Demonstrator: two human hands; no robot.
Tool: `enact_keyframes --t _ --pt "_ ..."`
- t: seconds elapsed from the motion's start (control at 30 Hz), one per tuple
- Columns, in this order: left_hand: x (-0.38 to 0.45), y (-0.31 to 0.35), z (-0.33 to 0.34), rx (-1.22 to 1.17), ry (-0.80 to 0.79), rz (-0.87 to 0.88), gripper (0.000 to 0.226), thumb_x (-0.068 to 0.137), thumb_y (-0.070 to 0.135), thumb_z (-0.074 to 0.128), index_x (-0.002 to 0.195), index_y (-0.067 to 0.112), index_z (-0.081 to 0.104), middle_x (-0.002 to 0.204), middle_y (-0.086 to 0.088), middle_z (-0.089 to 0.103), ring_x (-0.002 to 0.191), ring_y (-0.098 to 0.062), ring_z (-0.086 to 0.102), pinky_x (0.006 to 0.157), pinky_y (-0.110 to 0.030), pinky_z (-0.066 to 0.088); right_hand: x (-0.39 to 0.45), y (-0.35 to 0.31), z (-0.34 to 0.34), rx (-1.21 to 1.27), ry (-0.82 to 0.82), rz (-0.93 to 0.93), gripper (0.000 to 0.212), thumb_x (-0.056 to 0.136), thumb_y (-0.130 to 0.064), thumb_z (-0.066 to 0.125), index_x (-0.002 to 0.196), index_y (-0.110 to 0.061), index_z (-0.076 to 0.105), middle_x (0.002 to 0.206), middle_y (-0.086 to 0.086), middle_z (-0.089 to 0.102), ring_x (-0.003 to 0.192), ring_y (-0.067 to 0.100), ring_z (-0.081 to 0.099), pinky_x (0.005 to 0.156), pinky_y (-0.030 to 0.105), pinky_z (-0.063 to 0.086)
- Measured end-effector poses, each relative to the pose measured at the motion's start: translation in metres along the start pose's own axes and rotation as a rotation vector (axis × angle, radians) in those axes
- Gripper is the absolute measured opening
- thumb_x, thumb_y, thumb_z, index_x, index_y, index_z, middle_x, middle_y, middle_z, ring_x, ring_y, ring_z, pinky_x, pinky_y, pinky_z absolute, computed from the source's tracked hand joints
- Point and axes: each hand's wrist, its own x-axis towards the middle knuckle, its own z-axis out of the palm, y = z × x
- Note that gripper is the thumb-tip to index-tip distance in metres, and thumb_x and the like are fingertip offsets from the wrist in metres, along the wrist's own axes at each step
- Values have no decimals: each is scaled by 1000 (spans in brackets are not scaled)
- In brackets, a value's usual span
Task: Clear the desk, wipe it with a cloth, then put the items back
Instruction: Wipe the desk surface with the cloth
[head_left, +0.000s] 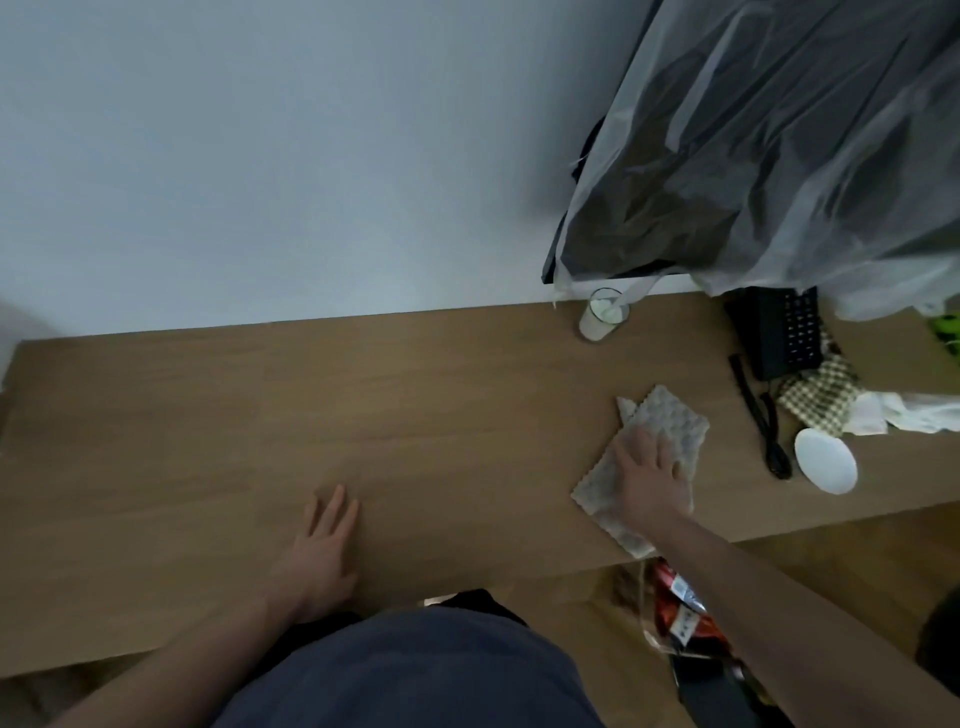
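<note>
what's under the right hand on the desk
A grey textured cloth lies flat under the right hand, spread on the wooden desk. Whatever is beneath the cloth is covered.

We see a desk (415, 415) of matt, smooth wood-grain surface in a warm brown, and on it, under the flat right hand (652, 475), a pale grey cloth (660, 415) with a bumpy, quilted weave and zigzag-cut edges. Behind it stands a clear, glossy glass (602, 314) (white inside), and to the right lie a black plastic-looking keyboard (784, 332), a black matt cable (763, 421), a smooth white oval object (826, 460), a checked woven fabric (815, 395) and crumpled white paper or tissue (893, 413). Above hangs a thin, translucent plastic sheet (779, 130), creased and faintly shiny, over dark cloth, against a plain matt wall (260, 156).
</note>
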Motion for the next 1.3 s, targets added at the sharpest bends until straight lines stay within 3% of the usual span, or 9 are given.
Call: enact_keyframes --t 0.1,0.3,0.43,0.57,0.7,0.83,0.97,1.1,1.3 --pt "-1 4 1 7 -11 -2 100 93 37 63 164 17 -4 169 -9 -22 156 -38 -15 128 -37 5 -16 -20 9 170 25 28 84 97 -30 57 164 -31 6 170 3 -17 157 34 -11 124 61 16" --pt "-6 8 -8 -42 -21 -7 92 94 34 65 165 23 6 170 -4 -17 158 -32 -9 126 -33 10 -40 -16 60 220 -1 70 78 101 -55 36 164 -28 -2 172 3 -5 158 34 0 127 58 9" --pt "-20 16 -6 -13 -24 -7 92 97 32 61 165 22 0 169 -4 -22 158 -29 -11 125 -31 12 -2 4 36 224 -9 137 78 102 -58 35 164 -28 0 172 1 -1 157 34 6 125 58 18" --pt "-30 18 7 36 -12 -13 93 97 31 58 164 17 -6 169 -7 -24 157 -32 -14 126 -31 6 43 44 12 187 -64 193 76 102 -53 32 163 -27 -5 172 -1 -10 158 32 -4 126 56 13" --pt "-39 16 17 46 -41 -11 101 95 33 61 163 18 -12 166 -2 -31 156 -29 -21 126 -34 6 51 51 -15 192 -93 272 78 101 -47 40 164 -25 1 172 2 -8 158 34 -3 125 58 16" --pt "-48 21 23 13 -57 -25 99 96 34 59 163 21 -13 166 2 -32 156 -27 -22 127 -37 10 24 -5 -10 189 47 59 75 96 -38 51 163 -28 16 172 3 2 158 35 5 125 58 19" --pt "-60 29 23 57 -91 -33 96 98 31 55 163 17 -14 166 0 -32 155 -29 -22 127 -38 6 -21 -75 37 195 -15 -222 78 100 -46 50 165 -28 9 172 -2 -8 158 33 0 127 54 15" --pt "-72 25 25 72 -97 -19 98 96 29 57 163 16 -13 167 -2 -29 157 -28 -18 128 -39 9 -74 -124 81 138 -48 -248 89 100 -59 45 164 -29 -9 170 -1 -23 157 36 -16 127 57 1" --pt "-104 18 39 159 -104 45 94 98 34 58 164 12 -7 169 -6 -22 157 -27 -14 126 -34 11 -128 -153 106 58 -97 -331 90 99 -58 46 164 -26 -9 169 3 -26 155 39 -19 125 59 1"
